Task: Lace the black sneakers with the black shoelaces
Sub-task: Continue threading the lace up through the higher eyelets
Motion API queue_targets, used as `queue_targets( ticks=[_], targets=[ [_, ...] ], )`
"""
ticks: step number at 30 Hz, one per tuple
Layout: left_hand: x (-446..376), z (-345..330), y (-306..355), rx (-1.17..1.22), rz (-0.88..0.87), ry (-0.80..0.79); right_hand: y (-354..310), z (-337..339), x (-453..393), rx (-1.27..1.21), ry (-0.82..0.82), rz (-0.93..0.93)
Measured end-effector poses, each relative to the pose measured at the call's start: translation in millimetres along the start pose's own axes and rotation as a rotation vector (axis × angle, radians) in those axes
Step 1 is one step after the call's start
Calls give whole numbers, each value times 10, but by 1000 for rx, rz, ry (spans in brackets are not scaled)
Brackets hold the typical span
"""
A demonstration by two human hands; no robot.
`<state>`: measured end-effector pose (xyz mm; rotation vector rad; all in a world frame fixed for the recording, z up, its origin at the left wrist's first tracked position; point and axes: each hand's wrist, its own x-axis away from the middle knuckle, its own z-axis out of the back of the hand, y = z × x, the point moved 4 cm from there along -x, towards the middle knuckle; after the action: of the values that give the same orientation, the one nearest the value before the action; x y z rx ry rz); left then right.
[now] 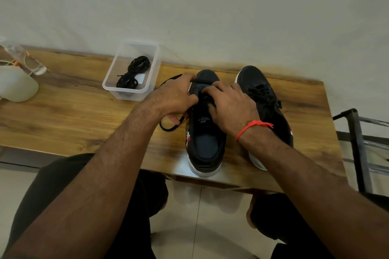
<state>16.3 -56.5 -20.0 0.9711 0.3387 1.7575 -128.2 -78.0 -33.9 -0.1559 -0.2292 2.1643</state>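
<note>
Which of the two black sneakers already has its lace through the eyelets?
The sneaker on the right, which no hand touches: black lacing crosses its tongue. The left sneaker, under both hands, is open, and its lace trails loose on the table.

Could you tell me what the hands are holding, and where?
Both hands, left hand and right hand, work a black shoelace at the left sneaker eyelets; exact grip hidden.

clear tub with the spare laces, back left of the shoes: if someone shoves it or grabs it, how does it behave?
The clear tub probably slides easily: thin plastic on a smooth wooden table. It is likely very light, holding only a bundle of black laces. Its low, wide shape makes tipping unlikely, though the thin walls may flex if pinched.
</note>
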Motion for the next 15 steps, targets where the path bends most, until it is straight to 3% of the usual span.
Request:
queue_targets(
  ticks=[8, 15],
  targets=[
    [-22, 8, -26, -59, -65, -53, -37, -24, 14, 101, 46, -19],
    [-51, -1, -32, -112, -74, -57, 5, -63, -32, -12, -71, 18]
  ],
)
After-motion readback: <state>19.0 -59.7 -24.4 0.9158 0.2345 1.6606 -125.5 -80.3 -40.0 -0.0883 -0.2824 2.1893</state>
